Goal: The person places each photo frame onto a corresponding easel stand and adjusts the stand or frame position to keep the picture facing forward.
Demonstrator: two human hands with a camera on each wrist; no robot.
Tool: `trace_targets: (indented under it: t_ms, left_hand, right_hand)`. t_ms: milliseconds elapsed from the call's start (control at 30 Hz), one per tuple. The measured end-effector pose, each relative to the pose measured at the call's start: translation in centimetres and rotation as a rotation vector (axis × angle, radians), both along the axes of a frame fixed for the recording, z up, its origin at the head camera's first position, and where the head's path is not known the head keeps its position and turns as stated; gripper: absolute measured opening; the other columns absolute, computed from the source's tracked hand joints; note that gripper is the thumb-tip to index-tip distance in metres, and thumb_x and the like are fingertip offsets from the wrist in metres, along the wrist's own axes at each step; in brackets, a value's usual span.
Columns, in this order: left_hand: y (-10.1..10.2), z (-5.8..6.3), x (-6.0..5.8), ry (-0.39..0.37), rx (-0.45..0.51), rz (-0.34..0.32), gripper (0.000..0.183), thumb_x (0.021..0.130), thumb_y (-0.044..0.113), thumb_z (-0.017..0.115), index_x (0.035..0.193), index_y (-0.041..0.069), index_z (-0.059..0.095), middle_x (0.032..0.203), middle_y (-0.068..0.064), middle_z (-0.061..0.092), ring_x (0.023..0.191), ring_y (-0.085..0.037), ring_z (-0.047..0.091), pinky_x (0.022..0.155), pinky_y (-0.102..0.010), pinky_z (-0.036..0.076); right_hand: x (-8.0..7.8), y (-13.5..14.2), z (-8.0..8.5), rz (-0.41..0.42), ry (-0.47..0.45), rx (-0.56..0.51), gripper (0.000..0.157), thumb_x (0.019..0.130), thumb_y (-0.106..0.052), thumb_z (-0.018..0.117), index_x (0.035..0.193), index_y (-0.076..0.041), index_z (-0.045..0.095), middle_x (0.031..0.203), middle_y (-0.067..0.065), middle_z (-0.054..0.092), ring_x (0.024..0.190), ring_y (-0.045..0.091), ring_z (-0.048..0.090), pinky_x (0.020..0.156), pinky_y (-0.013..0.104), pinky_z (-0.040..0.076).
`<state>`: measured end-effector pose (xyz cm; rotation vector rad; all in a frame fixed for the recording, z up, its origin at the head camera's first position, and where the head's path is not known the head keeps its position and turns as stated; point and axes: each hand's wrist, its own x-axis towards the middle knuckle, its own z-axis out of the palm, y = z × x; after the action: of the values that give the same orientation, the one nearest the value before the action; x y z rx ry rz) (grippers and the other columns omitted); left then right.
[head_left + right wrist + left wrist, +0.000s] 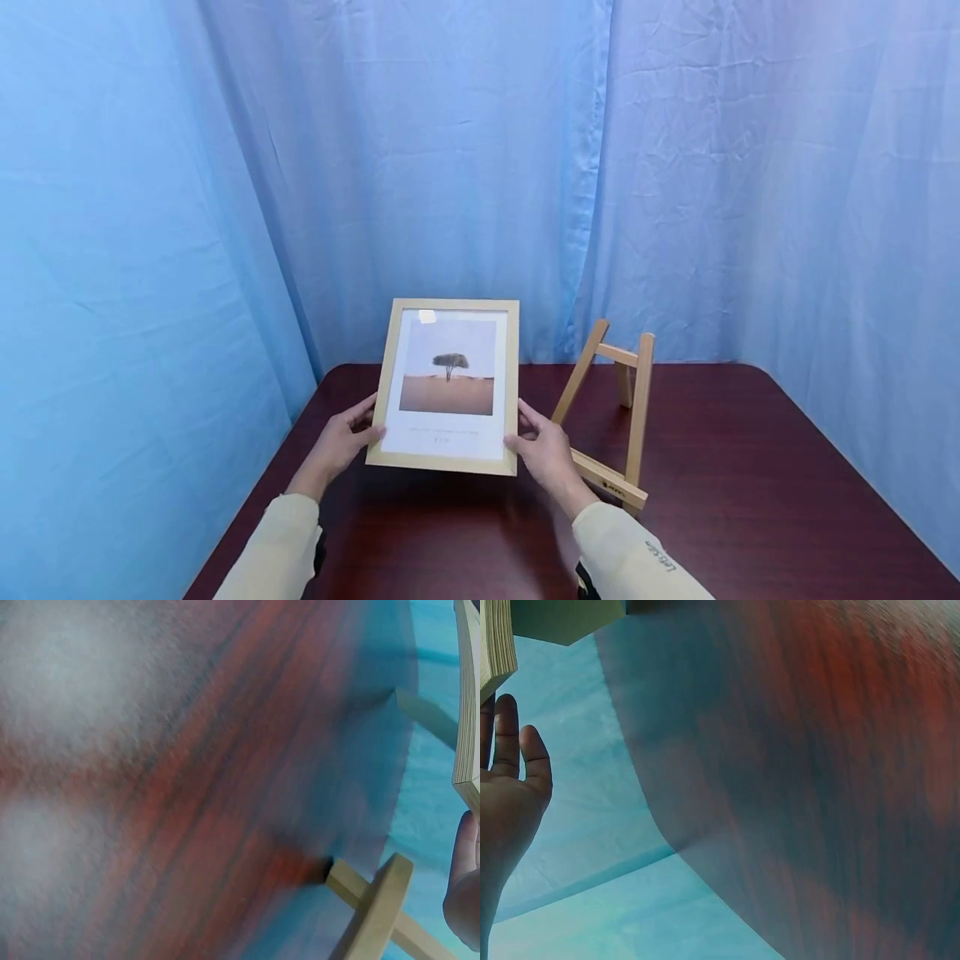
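Both hands hold a picture frame [512, 375] with a light wooden border, tilted upright above the table. Behind its glass is a print of a lone tree on brown ground. My left hand [339, 442] grips the lower left edge, thumb at the front. On the lower right edge, my right hand [550, 454] does the same. Part of the left hand [514, 787] shows under the frame's edge [496, 645] in the left wrist view. A corner of the frame [466, 750] appears at the right of the right wrist view, above the right hand [466, 892].
A small wooden easel [639, 417] stands on the dark red-brown table [750, 467], just right of the right hand. Its ledge [611, 479] reaches close to the right wrist. Blue curtains [465, 167] hang behind and along both sides of the table.
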<state>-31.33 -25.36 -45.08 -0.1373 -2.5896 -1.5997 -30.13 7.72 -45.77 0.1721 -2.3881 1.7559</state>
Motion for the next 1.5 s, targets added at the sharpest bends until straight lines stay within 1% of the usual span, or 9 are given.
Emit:
trace_targets:
  t_ms: [233, 300, 400, 567, 733, 800, 1033, 1267, 1500]
  left_hand:
    - [0.7, 1.0, -0.4, 0.051, 0.041, -0.013, 0.063, 0.095, 0.010, 0.068, 0.152, 0.009, 0.040, 0.122, -0.020, 0.062, 0.108, -0.029, 0.054, 0.083, -0.023, 0.048]
    - [0.9, 1.3, -0.5, 0.073, 0.057, -0.020, 0.062, 0.095, 0.009, 0.067, 0.152, 0.008, 0.040, 0.123, -0.021, 0.062, 0.107, -0.028, 0.054, 0.082, -0.021, 0.047]
    - [1.3, 1.8, -0.8, 0.101, 0.097, -0.028, 0.061, 0.095, 0.006, 0.066, 0.151, 0.008, 0.042, 0.123, -0.022, 0.062, 0.105, -0.026, 0.054, 0.081, -0.019, 0.047]
    - [1.8, 2.4, -1.2, 0.122, 0.138, -0.033, 0.062, 0.094, 0.002, 0.066, 0.151, 0.008, 0.042, 0.124, -0.024, 0.061, 0.103, -0.026, 0.056, 0.081, -0.020, 0.046]
    - [2.2, 3.0, -1.4, 0.110, 0.160, -0.036, 0.062, 0.095, 0.002, 0.065, 0.152, 0.009, 0.041, 0.127, -0.023, 0.060, 0.105, -0.026, 0.055, 0.082, -0.019, 0.046]
    - [2.4, 3.2, -1.5, 0.118, 0.172, -0.041, 0.062, 0.095, 0.001, 0.065, 0.151, 0.009, 0.041, 0.128, -0.023, 0.059, 0.105, -0.025, 0.055, 0.083, -0.019, 0.046]
    - [3.2, 4.1, -1.8, 0.158, 0.192, -0.057, 0.062, 0.093, -0.002, 0.065, 0.150, 0.006, 0.042, 0.127, -0.025, 0.060, 0.107, -0.022, 0.056, 0.086, -0.016, 0.044]
    - [4.4, 4.8, -2.1, 0.217, 0.226, -0.105, 0.062, 0.092, -0.006, 0.065, 0.149, 0.001, 0.043, 0.122, -0.029, 0.060, 0.102, -0.023, 0.058, 0.082, -0.019, 0.047]
    - [5.7, 5.3, -2.3, 0.240, 0.237, -0.098, 0.062, 0.089, -0.009, 0.066, 0.147, -0.001, 0.045, 0.119, -0.029, 0.063, 0.097, -0.021, 0.061, 0.079, -0.019, 0.049]
  right_hand:
    - [-0.5, 0.8, 1.3, -0.027, -0.007, 0.008, 0.064, 0.087, 0.001, 0.073, 0.145, -0.012, 0.052, 0.126, 0.017, 0.065, 0.092, 0.022, 0.066, 0.071, 0.029, 0.054]
    - [-0.6, 1.1, 1.7, -0.017, -0.004, -0.020, 0.065, 0.087, 0.001, 0.073, 0.146, -0.013, 0.051, 0.128, 0.017, 0.064, 0.089, 0.022, 0.066, 0.065, 0.028, 0.054]
    - [-0.7, 1.5, 2.3, 0.001, -0.014, -0.067, 0.066, 0.088, 0.002, 0.071, 0.147, -0.016, 0.050, 0.133, 0.016, 0.061, 0.089, 0.021, 0.064, 0.065, 0.026, 0.053]
    - [-1.0, 2.2, 3.3, 0.040, -0.002, -0.111, 0.067, 0.089, 0.005, 0.069, 0.148, -0.015, 0.048, 0.134, 0.017, 0.059, 0.094, 0.024, 0.063, 0.073, 0.027, 0.054]
    - [-1.1, 2.9, 4.4, 0.077, 0.011, -0.099, 0.067, 0.091, 0.005, 0.067, 0.151, -0.015, 0.044, 0.128, 0.018, 0.060, 0.098, 0.028, 0.064, 0.082, 0.039, 0.055]
    - [-1.0, 3.2, 4.8, 0.080, 0.016, -0.089, 0.067, 0.092, 0.005, 0.066, 0.152, -0.014, 0.043, 0.126, 0.019, 0.060, 0.099, 0.029, 0.064, 0.083, 0.040, 0.055]
    - [-1.4, 4.3, 5.5, 0.086, 0.071, -0.061, 0.066, 0.091, 0.004, 0.066, 0.151, -0.011, 0.044, 0.122, 0.020, 0.062, 0.101, 0.032, 0.064, 0.076, 0.023, 0.052]
    - [-1.4, 5.9, 5.9, 0.110, 0.116, -0.054, 0.064, 0.092, 0.003, 0.066, 0.151, -0.010, 0.043, 0.122, 0.021, 0.063, 0.105, 0.033, 0.063, 0.078, 0.020, 0.051]
    - [-1.3, 7.3, 6.3, 0.119, 0.147, -0.054, 0.065, 0.092, 0.004, 0.065, 0.152, -0.008, 0.040, 0.125, 0.025, 0.062, 0.107, 0.036, 0.063, 0.078, 0.020, 0.052]
